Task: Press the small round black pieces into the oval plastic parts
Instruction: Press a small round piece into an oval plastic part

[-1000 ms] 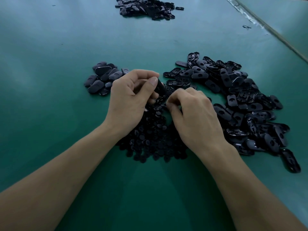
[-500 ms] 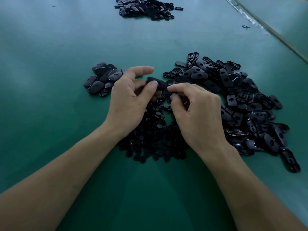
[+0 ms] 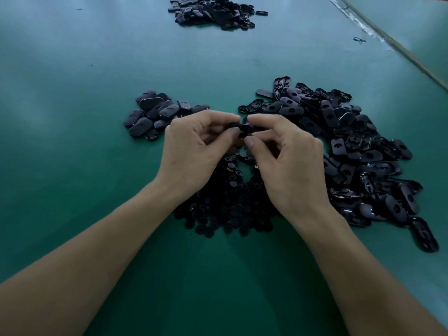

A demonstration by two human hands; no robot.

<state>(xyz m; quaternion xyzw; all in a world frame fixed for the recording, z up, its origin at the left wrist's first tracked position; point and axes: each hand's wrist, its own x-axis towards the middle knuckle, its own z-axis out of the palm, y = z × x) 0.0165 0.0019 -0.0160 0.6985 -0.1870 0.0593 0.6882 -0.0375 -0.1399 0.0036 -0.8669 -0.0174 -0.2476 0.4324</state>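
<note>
I see both hands raised just above the green table mat (image 3: 72,122), at the middle of my view. Bare mat spreads wide toward 9 o'clock. A band of it also runs toward 12 o'clock up to the far heap of dark parts (image 3: 211,13). A narrow wedge lies at 6 o'clock between the forearms. At 1 to 2 o'clock a pale strip edge (image 3: 400,49) cuts diagonally across the mat, with a small loose bit (image 3: 359,40) just beside it.

The room is tight at 3 to 4 o'clock, where the big heap of oval plastic parts (image 3: 358,146) crowds up near the right wrist. At 10 o'clock sits a smaller cluster of ovals (image 3: 155,115), near the left knuckles. Under and just behind the hands, at 6 o'clock, lies the pile of small round black pieces (image 3: 228,207).

The left hand (image 3: 194,151) and right hand (image 3: 288,166) meet on one oval part (image 3: 241,128). Each pinches an end between thumb and forefinger, fingers curled. Its long axis runs 9 to 3 o'clock, roughly level. I cannot tell which face is up or whether a round piece sits in it.
</note>
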